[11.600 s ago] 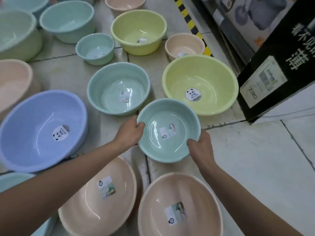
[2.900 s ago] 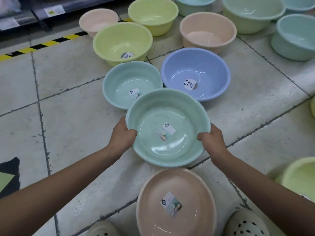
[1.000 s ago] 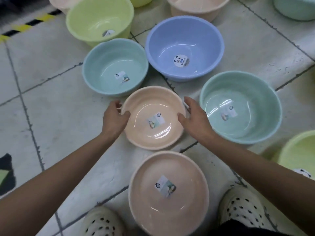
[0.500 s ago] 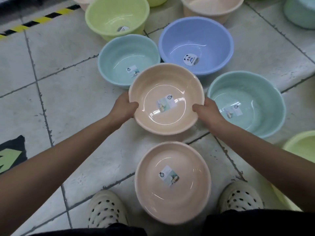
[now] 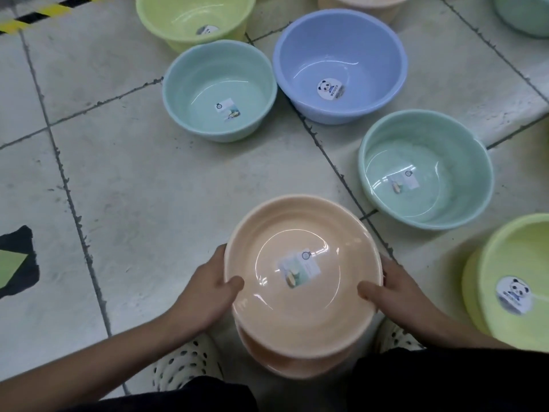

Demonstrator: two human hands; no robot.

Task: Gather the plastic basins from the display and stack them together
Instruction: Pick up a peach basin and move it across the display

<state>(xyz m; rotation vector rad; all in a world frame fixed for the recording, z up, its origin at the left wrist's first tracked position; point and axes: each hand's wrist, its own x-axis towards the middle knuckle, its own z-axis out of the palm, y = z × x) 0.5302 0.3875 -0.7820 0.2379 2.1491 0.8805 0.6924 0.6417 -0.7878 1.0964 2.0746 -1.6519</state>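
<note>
A peach basin [image 5: 300,245] with a label inside is held by its rim between my left hand [image 5: 205,295] and my right hand [image 5: 398,289], thumbs inside the rim. It sits over a second peach basin [image 5: 294,367], of which only the lower edge shows beneath it. On the tiled floor beyond stand a teal basin [image 5: 219,84], a lavender basin [image 5: 338,55] with a panda sticker, and a mint basin [image 5: 427,162] to the right.
A yellow-green basin [image 5: 511,263] lies at the right edge and another [image 5: 190,16] at the top. More basins are cut off at the top. My white perforated shoes [image 5: 184,367] flank the stack. Black-yellow tape [image 5: 44,13] crosses the top left.
Both hands have brought the peach basin back towards me and down over the second peach basin between my feet. The other basins have stayed put.
</note>
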